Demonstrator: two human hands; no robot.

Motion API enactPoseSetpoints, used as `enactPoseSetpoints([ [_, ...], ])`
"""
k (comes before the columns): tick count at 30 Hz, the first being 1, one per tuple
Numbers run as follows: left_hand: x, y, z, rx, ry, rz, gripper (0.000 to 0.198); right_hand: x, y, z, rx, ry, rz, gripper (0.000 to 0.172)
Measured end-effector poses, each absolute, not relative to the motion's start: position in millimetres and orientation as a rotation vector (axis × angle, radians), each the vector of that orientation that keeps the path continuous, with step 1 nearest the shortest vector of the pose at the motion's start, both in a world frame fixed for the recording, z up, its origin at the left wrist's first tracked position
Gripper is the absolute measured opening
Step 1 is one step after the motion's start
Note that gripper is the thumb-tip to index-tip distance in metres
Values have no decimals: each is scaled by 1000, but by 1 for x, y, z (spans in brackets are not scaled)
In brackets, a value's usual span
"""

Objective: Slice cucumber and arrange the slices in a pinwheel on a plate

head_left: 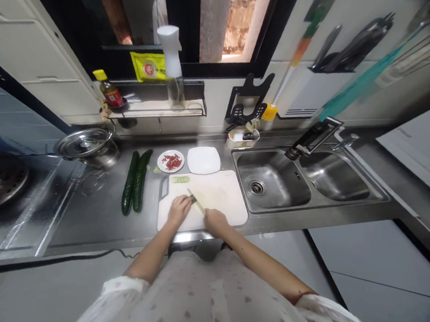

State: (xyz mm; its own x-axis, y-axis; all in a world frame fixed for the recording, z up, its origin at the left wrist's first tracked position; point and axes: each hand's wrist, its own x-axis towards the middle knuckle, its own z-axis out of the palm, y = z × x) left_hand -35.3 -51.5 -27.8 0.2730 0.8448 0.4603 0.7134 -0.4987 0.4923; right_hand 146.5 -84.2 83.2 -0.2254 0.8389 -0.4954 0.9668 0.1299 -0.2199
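Observation:
My right hand [216, 222] is closed round the handle of a kitchen knife [197, 200], whose blade slants up and left over the white cutting board [230, 189]. Beside the blade, my left hand [178, 211] has its fingers curled down on a short dark-green piece of cucumber [193, 198], mostly hidden under them. A row of thin cucumber slices [181, 179] overlaps along the board's upper left. Two whole cucumbers [129, 187] lie side by side on the steel counter, left of the board.
Behind the board stand a small plate of chopped red bits [172, 161] and a white square plate [203, 160]. A double sink [272, 179] with a dark faucet [315, 135] is to the right. A lidded steel pot [90, 143] stands at back left, below a wall shelf [151, 109] with bottles.

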Motion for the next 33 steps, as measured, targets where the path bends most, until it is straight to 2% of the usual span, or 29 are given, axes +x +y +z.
enactPoseSetpoints([
  [33,-34,-52,-23,2327,1453,1006,26,136,-71,77,1805,2179,-721,33],
])
